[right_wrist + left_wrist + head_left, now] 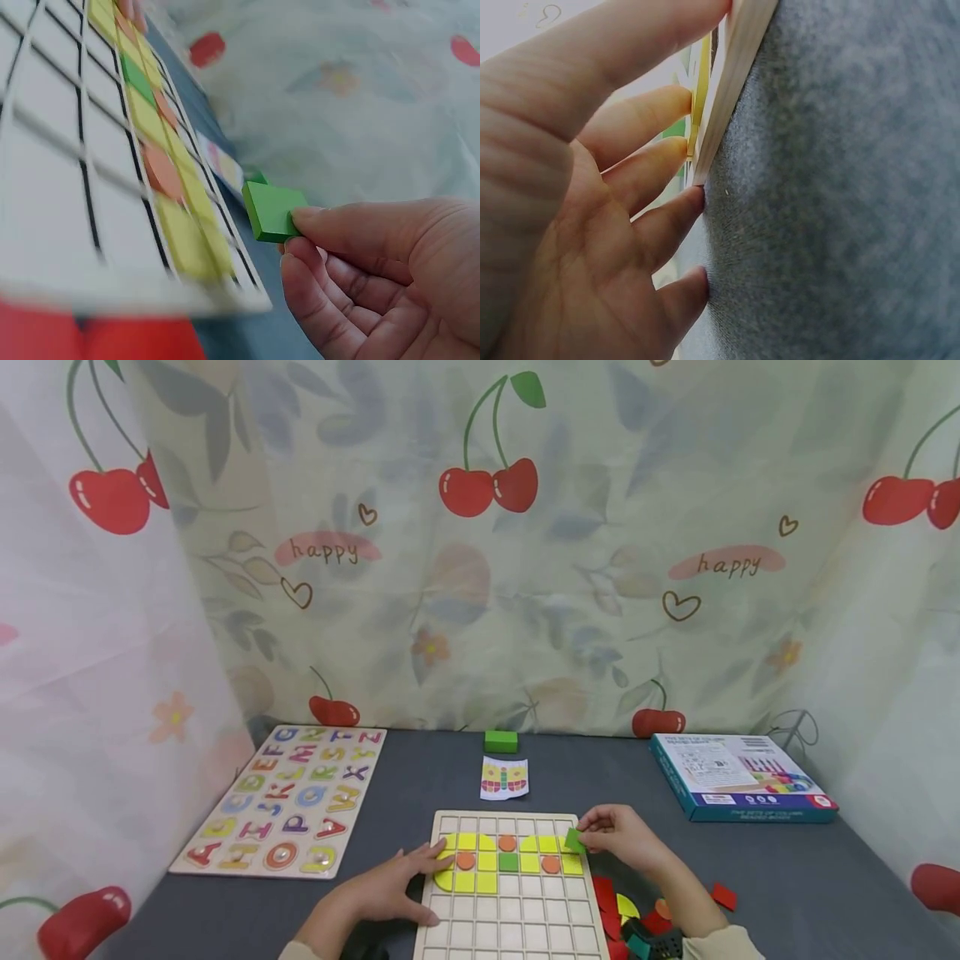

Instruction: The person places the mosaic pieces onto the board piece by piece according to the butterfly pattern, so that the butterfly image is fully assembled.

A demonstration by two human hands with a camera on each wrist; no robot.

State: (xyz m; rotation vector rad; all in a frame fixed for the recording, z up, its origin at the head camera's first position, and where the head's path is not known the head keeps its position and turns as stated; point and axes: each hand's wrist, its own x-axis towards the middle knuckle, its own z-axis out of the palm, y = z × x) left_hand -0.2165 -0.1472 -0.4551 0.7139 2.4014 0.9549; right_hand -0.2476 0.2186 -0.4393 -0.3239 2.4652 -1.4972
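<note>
Between thumb and fingers, my right hand [624, 839] pinches a green square tile [271, 211], held above the board's upper right corner. The wooden grid board [532, 910] lies flat in front of me. Yellow tiles [487, 883] fill much of its upper rows, with orange round tiles [551, 864] and another green square [508, 862] among them. Along the board's left side, my left hand [386, 885] has its fingers extended. In the left wrist view, fingertips [676, 146] touch the board's edge and a yellow tile there.
Behind the board lie a butterfly pattern card [504, 778] and a green block [501, 742]. An alphabet puzzle board [251, 806] lies at left, a flat box [742, 777] at right. Red pieces [606, 897] and a yellow rounded piece [627, 907] lie beside the board, near my right forearm.
</note>
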